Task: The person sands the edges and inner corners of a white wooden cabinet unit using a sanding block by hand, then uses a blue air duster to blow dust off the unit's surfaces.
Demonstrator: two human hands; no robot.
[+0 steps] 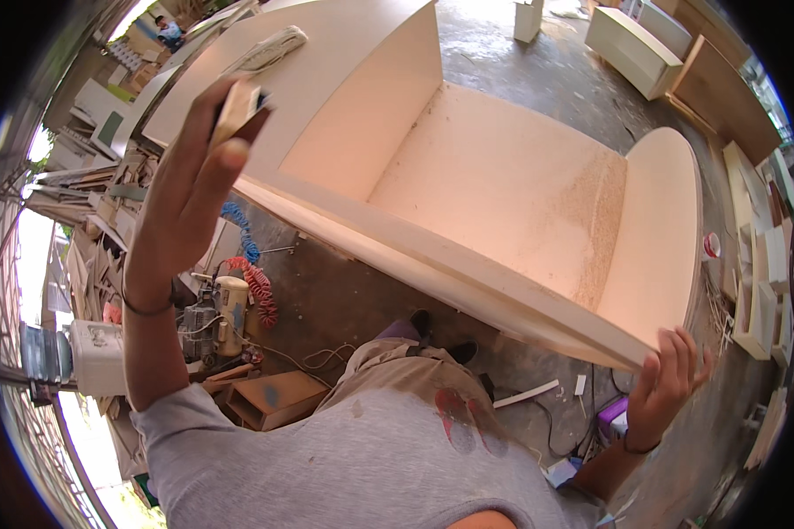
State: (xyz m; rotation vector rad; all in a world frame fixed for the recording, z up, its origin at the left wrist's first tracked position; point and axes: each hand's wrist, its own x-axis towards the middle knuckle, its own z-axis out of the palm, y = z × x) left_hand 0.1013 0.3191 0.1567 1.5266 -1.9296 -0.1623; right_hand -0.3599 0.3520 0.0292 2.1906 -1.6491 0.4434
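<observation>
A large whitish wooden furniture carcass, with a curved end panel and a long front rail, lies across the view in front of me. Raised over its left part, my left hand is closed around a small sanding block, pale with a dark face. At the near right corner of the carcass, my right hand has its fingers over the end of the rail and the thumb on the near side. Brownish dust lies on the inner panel. A bundled whitish cloth rests on the top left panel.
An air compressor with coiled red hose and blue hose stands at left, beside a wooden box. Scrap boards pile up behind. More white cabinets stand at far right. Cables and a white strip lie on the floor.
</observation>
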